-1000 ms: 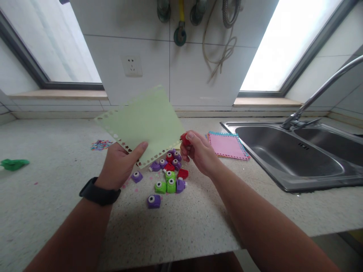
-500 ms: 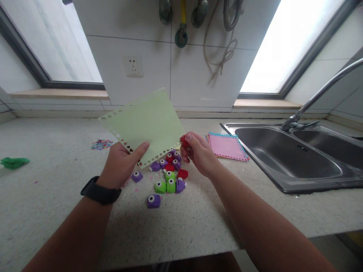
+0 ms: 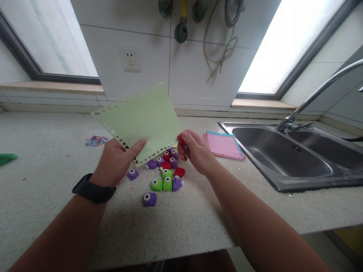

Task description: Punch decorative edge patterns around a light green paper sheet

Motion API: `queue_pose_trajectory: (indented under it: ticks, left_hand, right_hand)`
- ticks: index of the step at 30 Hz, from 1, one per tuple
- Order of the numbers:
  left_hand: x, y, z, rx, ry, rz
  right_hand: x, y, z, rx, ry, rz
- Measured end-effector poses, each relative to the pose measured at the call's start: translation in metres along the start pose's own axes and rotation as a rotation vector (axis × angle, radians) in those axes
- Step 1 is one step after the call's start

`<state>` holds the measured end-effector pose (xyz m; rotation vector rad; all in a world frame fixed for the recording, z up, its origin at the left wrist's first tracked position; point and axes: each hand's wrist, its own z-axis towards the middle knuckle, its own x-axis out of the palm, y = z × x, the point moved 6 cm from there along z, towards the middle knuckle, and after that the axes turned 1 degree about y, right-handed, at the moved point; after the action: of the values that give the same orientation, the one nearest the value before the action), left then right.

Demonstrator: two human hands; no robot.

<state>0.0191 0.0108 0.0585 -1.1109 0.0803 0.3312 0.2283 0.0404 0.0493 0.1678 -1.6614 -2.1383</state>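
Observation:
My left hand [image 3: 119,160] pinches a pale green sheet of paper [image 3: 144,117] by its lower left part, thumb on top. Small shapes are punched along several of its edges. In my right hand [image 3: 195,151] is a red craft punch [image 3: 180,138], pressed between thumb and fingers at the sheet's right corner. Below the paper lie several small craft punches: green ones [image 3: 167,184], purple ones [image 3: 149,199] and red ones [image 3: 179,172]. The paper hides part of the counter behind it.
A stack of punched paper, pink on top [image 3: 224,145], lies by the steel sink [image 3: 279,177] with its tap [image 3: 289,122]. Colourful paper bits [image 3: 96,141] lie to the left, a green item [image 3: 8,158] at the far left. A socket [image 3: 130,60] is on the tiled wall.
The view has shifted slightly, so most things on the counter sit a little further left. Both hands keep their hold on the paper and the red punch.

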Motion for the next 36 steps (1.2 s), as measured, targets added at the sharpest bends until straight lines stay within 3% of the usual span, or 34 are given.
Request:
queue_pose_trajectory:
  ticks: [23,36]
  left_hand:
    - [0.0005,-0.0012,-0.0003,-0.014,-0.004,-0.003]
    - [0.0006,-0.0012,0.0004,-0.012,-0.010,0.002]
  right_hand:
    - [0.0001,-0.0009,-0.0006,-0.038,-0.059,-0.070]
    - [-0.0003,0.0022,0.0007,-0.043,-0.010,-0.076]
